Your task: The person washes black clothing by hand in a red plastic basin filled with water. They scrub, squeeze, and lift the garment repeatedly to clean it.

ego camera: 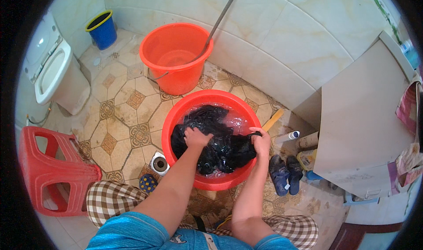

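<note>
A wet black garment (214,141) lies bunched in soapy water inside a round red plastic basin (211,184) in front of me. My left hand (197,137) is on the cloth left of the middle, its thumb spread to the right. Folds and water partly hide those fingertips, so its grip is unclear. At the basin's right rim, my right hand (261,142) grips a raised part of the same garment, with dark cloth showing between thumb and fingers.
Behind the basin stands an orange bucket (176,79) with a grey hose (224,15) in it. A red plastic stool (59,174), toilet (62,81) and blue bin (103,35) are left. Dark slippers (279,175), a yellow handle (273,119) and a cabinet (360,117) are right. A floor drain (160,164) is beside the basin.
</note>
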`<state>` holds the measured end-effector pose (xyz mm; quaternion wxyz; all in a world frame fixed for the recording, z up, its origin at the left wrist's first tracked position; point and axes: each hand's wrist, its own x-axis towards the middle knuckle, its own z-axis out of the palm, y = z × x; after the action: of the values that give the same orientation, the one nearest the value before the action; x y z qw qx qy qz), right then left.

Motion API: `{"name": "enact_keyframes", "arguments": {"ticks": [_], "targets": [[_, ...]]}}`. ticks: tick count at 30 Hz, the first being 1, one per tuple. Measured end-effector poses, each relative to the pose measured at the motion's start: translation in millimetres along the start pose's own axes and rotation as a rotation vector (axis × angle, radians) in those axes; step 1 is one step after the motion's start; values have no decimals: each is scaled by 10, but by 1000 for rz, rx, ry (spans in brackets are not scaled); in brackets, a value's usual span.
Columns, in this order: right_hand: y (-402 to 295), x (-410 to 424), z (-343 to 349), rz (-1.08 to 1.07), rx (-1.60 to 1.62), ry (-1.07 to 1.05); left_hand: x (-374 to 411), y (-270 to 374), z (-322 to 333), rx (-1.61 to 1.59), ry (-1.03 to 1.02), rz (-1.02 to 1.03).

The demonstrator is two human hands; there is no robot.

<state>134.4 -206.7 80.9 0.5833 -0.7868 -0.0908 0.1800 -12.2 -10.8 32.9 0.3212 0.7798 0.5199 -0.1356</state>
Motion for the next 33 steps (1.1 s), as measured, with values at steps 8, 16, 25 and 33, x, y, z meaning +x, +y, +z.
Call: {"name": "enact_keyframes", "arguments": {"ticks": [8, 16, 25, 33], "targets": [[6, 26, -260, 208, -613, -586, 196, -78, -199, -170, 264, 8], [81, 7, 688, 60, -348, -425, 307, 89, -463, -704, 733, 312], [971, -485, 1260, 101, -518, -216, 148, 115, -268, -313, 662, 757], [563, -651, 1290, 238, -607, -232, 146, -419, 469, 356, 436, 613]]}}
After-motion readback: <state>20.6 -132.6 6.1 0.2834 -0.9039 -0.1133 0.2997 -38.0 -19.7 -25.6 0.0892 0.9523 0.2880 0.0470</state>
